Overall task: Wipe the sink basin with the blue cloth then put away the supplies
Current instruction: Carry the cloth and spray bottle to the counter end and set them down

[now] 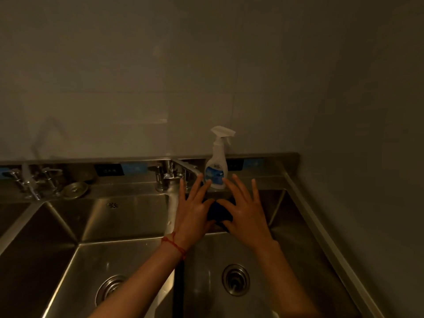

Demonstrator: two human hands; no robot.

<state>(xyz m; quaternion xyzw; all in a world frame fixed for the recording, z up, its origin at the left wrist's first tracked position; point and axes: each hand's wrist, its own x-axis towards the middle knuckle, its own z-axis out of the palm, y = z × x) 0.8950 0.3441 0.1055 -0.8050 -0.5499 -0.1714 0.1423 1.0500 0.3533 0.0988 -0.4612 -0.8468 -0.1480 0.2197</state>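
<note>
Against the sink's (275, 244) back wall, my left hand (195, 212) and right hand (246, 213), fingers spread, press the cloth (218, 211).

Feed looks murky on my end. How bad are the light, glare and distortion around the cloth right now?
Head view: dim, yellowish light; the blue cloth reads almost black between the left hand and right hand. The spray bottle is the brightest thing. Faint glare on the sink walls. Wide-angle bending shows at the edges.
</note>
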